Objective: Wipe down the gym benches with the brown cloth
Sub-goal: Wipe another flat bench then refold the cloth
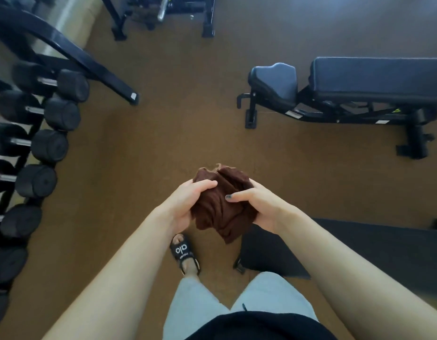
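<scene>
I hold a bunched brown cloth (218, 204) in front of me, above the floor. My left hand (185, 204) grips its left side and my right hand (259, 207) grips its right side, thumbs on top. A black adjustable gym bench (374, 77) with a separate seat pad (274, 82) stands ahead at the upper right, well apart from the cloth. A second black bench pad (347, 246) lies low at my right, partly under my right forearm.
A rack of black dumbbells (41, 133) lines the left side. Its black frame leg (107, 77) reaches across the brown floor. More black equipment frames (163, 15) stand at the top. My sandalled foot (184, 253) is on the floor below the cloth.
</scene>
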### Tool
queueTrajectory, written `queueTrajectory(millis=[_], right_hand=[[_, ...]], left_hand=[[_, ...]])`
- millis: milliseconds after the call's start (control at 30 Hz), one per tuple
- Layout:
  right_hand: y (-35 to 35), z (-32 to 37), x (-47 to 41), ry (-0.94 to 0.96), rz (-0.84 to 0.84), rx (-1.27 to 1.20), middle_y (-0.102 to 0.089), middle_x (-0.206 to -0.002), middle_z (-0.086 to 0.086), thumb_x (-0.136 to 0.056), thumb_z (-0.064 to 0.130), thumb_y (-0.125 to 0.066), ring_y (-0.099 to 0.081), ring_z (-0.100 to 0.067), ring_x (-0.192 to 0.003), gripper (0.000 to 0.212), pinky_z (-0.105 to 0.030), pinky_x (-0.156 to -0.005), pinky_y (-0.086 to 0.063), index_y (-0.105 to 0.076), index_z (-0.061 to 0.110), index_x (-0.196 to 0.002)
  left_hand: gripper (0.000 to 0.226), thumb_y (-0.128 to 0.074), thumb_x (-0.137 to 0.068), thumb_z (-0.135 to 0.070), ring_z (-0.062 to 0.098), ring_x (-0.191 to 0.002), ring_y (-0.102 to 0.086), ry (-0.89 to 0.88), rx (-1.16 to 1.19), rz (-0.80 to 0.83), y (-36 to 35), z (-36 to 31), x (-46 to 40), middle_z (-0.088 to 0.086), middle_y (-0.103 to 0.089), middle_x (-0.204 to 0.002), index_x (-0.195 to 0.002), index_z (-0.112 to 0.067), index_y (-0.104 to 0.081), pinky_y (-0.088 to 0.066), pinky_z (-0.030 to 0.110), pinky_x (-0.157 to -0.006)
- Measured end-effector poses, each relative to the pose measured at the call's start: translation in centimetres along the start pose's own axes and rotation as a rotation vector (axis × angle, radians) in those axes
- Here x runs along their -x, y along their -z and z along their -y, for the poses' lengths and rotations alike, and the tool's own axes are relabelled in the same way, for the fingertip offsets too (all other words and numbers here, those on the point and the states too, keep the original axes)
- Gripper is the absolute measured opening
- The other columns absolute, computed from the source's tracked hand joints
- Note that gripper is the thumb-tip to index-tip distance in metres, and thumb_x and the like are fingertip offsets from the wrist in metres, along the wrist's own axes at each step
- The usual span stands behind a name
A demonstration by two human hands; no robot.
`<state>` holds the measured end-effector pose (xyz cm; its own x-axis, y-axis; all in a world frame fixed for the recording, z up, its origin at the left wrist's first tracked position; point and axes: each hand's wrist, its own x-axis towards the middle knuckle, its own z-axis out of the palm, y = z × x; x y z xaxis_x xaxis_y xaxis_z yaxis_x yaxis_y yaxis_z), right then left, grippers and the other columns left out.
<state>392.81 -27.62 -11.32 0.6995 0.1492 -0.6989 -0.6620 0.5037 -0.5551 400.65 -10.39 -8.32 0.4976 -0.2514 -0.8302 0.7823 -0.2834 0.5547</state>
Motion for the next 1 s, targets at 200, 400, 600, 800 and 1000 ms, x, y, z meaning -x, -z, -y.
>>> queueTrajectory(millis=[200, 400, 600, 800, 1000], right_hand=[[-5.9, 2.8, -7.9, 0.068, -0.078, -0.200, -0.074, -0.125, -0.012, -0.093, 0.003, -0.068, -0.073, -0.035, -0.113, 0.050, -0.048, -0.095, -0.059, -0.060, 0.020, -0.138], [-13.1, 5.0, -15.3, 0.078, -0.199, -0.407, -0.076, -0.119, -0.014, -0.095, 0.003, -0.064, -0.074, -0.034, -0.109, 0.042, -0.045, -0.092, -0.060, -0.062, 0.016, -0.135], [-14.4, 6.5, -19.8, 0.102, -0.287, -0.597, -0.073, -0.127, -0.016, -0.100, 0.005, -0.058, -0.072, -0.032, -0.115, 0.041, -0.040, -0.087, -0.060, -0.060, 0.011, -0.140], [-9.6, 9.3, -21.0, 0.247, -0.475, -0.858, -0.071, -0.128, -0.022, -0.101, -0.001, -0.054, -0.071, -0.038, -0.116, 0.040, -0.051, -0.099, -0.055, -0.057, 0.007, -0.141], [-1.0, 15.0, -25.4, 0.331, -0.719, -1.070, -0.071, -0.125, -0.026, -0.098, -0.008, -0.054, -0.073, -0.043, -0.107, 0.043, -0.055, -0.083, -0.063, -0.059, 0.006, -0.139]], left_hand=[[0.039, -0.067, -0.097, -0.038, 0.021, -0.105, -0.075, 0.140, -0.066, 0.166, 8.4, -6.7, -6.7, 0.008, -0.077, -0.116, -0.128, -0.016, -0.068, -0.058, 0.035, -0.081], [0.034, -0.066, -0.099, -0.026, 0.024, -0.104, -0.075, 0.219, -0.128, 0.229, 17.1, -13.8, -11.8, 0.011, -0.076, -0.119, -0.131, -0.016, -0.064, -0.060, 0.039, -0.085], [0.027, -0.068, -0.098, -0.019, 0.030, -0.109, -0.074, 0.136, -0.419, 0.240, 18.4, -20.0, -17.4, 0.014, -0.077, -0.116, -0.124, -0.013, -0.070, -0.059, 0.045, -0.096], [0.027, -0.065, -0.099, -0.019, 0.023, -0.101, -0.074, 0.042, -0.578, 0.164, 11.6, -24.5, -23.1, 0.007, -0.075, -0.113, -0.126, -0.018, -0.067, -0.061, 0.042, -0.087], [0.041, -0.060, -0.102, -0.024, 0.017, -0.115, -0.067, -0.011, -0.759, 0.221, 4.1, -30.3, -29.8, 0.000, -0.068, -0.125, -0.143, -0.021, -0.054, -0.052, 0.040, -0.107]])
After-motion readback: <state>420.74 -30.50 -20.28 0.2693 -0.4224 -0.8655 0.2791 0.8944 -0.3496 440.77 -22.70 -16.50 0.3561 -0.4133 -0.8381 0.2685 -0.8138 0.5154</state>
